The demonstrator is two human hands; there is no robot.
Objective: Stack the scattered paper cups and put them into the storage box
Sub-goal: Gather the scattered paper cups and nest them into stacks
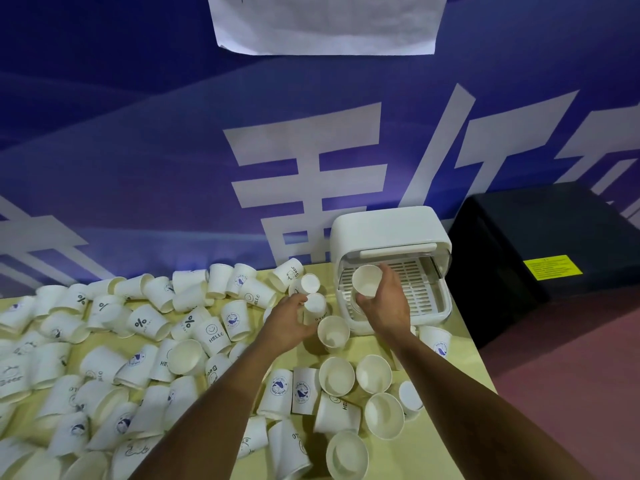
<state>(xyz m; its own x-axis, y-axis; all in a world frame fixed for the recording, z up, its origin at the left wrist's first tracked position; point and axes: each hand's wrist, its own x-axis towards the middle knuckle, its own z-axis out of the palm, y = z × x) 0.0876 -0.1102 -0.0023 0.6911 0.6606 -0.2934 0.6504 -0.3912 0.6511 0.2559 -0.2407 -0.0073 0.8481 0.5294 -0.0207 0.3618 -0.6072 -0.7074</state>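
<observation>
Many white paper cups [145, 323] lie scattered over the yellow table [426, 455], some upright, most on their sides. My right hand [388, 306] grips an upright cup [366, 279] at the open front of the white storage box [388, 230], above its slotted tray [419, 289]. My left hand [285, 323] curls around an upside-down cup [315, 306] just left of the box. Another inverted cup [309, 283] stands behind it and an open cup [333, 332] stands right beside that hand.
A blue wall banner with large white characters rises behind the table. A black case [540, 251] with a yellow label stands right of the box, off the table's edge. Several upright cups [374, 374] cluster near my right forearm.
</observation>
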